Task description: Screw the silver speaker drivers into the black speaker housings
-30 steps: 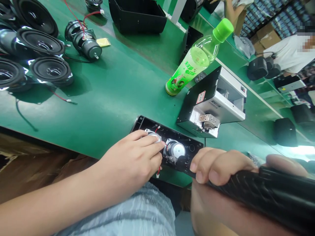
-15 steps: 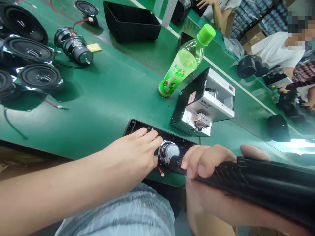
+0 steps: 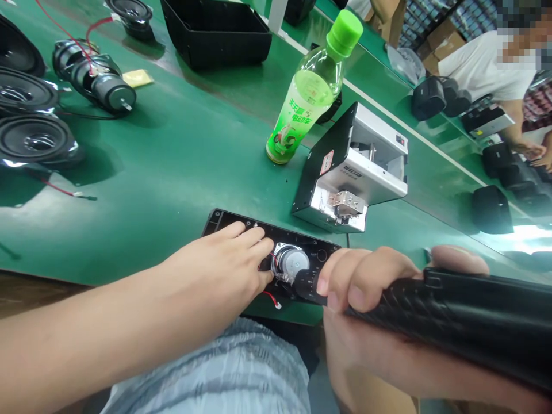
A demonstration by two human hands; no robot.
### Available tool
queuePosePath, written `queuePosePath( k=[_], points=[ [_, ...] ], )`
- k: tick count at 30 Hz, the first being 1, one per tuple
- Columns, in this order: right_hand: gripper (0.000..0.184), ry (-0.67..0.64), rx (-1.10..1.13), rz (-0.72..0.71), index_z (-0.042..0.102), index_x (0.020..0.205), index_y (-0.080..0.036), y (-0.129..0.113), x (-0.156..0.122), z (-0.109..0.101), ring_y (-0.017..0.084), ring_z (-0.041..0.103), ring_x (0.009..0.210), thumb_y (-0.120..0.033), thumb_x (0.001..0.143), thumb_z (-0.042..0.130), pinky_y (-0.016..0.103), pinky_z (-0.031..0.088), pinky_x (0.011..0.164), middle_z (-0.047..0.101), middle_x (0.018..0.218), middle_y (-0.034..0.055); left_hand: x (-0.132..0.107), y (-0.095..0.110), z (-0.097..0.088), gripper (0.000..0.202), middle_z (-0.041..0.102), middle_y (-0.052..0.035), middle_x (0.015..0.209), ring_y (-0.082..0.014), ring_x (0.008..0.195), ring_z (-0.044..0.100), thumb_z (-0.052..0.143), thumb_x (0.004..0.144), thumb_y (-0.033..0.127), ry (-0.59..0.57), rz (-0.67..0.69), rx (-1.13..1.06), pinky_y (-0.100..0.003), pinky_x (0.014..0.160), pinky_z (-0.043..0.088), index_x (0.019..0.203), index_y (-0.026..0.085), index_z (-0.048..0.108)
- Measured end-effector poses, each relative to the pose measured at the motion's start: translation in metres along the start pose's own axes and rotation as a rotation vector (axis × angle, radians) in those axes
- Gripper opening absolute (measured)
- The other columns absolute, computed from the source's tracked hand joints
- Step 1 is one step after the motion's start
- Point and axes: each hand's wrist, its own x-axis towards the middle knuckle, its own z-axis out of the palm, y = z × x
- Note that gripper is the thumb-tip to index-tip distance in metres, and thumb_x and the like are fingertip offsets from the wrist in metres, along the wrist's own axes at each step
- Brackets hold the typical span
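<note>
At the table's near edge lies a black speaker panel (image 3: 228,221) with a round silver speaker driver (image 3: 295,263) on it. My left hand (image 3: 241,256) presses on the panel left of the driver, its fingers bent over the panel and the thumb close to the driver. A red wire with a white plug (image 3: 272,299) pokes out below that hand. My right hand (image 3: 366,279) is closed around a black electric screwdriver (image 3: 483,322). The tool's dark front end (image 3: 306,283) reaches to the driver's lower right rim; its tip is hidden.
Behind the panel stand a silver-and-black screw feeder (image 3: 353,172) and a green-capped bottle (image 3: 306,92). Several loose speakers (image 3: 34,138) with wires lie at left. A black speaker housing (image 3: 215,40) sits at the back. Across the bench a person (image 3: 478,63) works among black speaker boxes.
The view has shifted slightly, so the bench objects appear farther left and a little higher. Both hands keep nearly the same hold on the panel and screwdriver.
</note>
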Motion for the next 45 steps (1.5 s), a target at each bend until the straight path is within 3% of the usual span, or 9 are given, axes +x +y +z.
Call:
queuePosePath(
  k=[3, 8, 12, 16, 34, 42, 45],
  points=[
    [0.060, 0.017, -0.005, -0.002, 0.071, 0.127, -0.031, 0.000, 0.001, 0.000, 0.019, 0.061, 0.052, -0.077, 0.104, 0.041, 0.044, 0.056, 0.056, 0.066, 0.070, -0.0013, 0.000, 0.000, -0.001, 0.025, 0.073, -0.0106, 0.109, -0.0328, 0.102, 0.062, 0.074, 0.086, 0.033, -0.003, -0.003, -0.003, -0.047, 0.083, 0.044, 0.109, 0.031, 0.084],
    [0.041, 0.015, -0.026, -0.018, 0.071, 0.126, -0.032, -0.002, 0.000, -0.002, 0.018, 0.060, 0.050, -0.063, 0.106, 0.055, 0.042, 0.056, 0.053, 0.067, 0.069, -0.0029, -0.001, 0.001, -0.001, 0.027, 0.074, -0.0119, 0.113, -0.0330, 0.102, 0.063, 0.074, 0.085, 0.033, -0.001, -0.006, 0.000, -0.047, 0.084, 0.044, 0.110, 0.030, 0.085],
    [0.052, -0.017, -0.034, -0.025, 0.072, 0.128, -0.029, -0.002, -0.001, -0.003, 0.019, 0.062, 0.052, -0.070, 0.105, 0.049, 0.044, 0.056, 0.052, 0.068, 0.071, -0.0004, 0.000, 0.001, -0.002, 0.022, 0.073, -0.0117, 0.112, -0.0327, 0.101, 0.062, 0.071, 0.089, 0.033, -0.008, -0.015, -0.012, -0.047, 0.082, 0.044, 0.106, 0.030, 0.084],
    [0.062, -0.025, -0.012, -0.030, 0.075, 0.126, -0.028, 0.000, 0.000, 0.002, 0.020, 0.062, 0.051, -0.078, 0.102, 0.046, 0.043, 0.056, 0.051, 0.067, 0.067, 0.0006, 0.000, 0.000, -0.004, 0.019, 0.072, -0.0103, 0.108, -0.0321, 0.099, 0.061, 0.076, 0.084, 0.032, -0.035, -0.017, -0.031, -0.046, 0.081, 0.044, 0.101, 0.030, 0.083],
    [0.058, 0.019, 0.003, -0.015, 0.075, 0.124, -0.032, 0.000, 0.001, 0.001, 0.019, 0.061, 0.052, -0.078, 0.101, 0.049, 0.044, 0.058, 0.055, 0.069, 0.070, -0.0014, -0.002, 0.001, -0.002, 0.020, 0.072, -0.0091, 0.112, -0.0302, 0.103, 0.063, 0.072, 0.088, 0.029, -0.020, -0.019, -0.026, -0.044, 0.083, 0.041, 0.106, 0.029, 0.081],
    [0.046, -0.030, -0.015, -0.099, 0.074, 0.126, -0.028, 0.004, 0.000, 0.006, 0.017, 0.060, 0.051, -0.064, 0.105, 0.056, 0.041, 0.058, 0.053, 0.067, 0.069, -0.0016, -0.002, 0.001, -0.003, 0.016, 0.072, -0.0084, 0.108, -0.0297, 0.105, 0.063, 0.072, 0.089, 0.027, -0.022, -0.018, -0.033, -0.044, 0.085, 0.042, 0.103, 0.027, 0.079],
    [0.032, -0.083, -0.006, -0.109, 0.071, 0.131, -0.027, 0.006, -0.004, 0.010, 0.019, 0.064, 0.056, -0.043, 0.104, 0.063, 0.043, 0.060, 0.056, 0.069, 0.073, -0.0011, -0.002, 0.001, -0.003, 0.012, 0.071, -0.0082, 0.105, -0.0301, 0.104, 0.063, 0.072, 0.088, 0.027, -0.039, -0.023, -0.048, -0.045, 0.084, 0.042, 0.098, 0.026, 0.079]
  ],
)
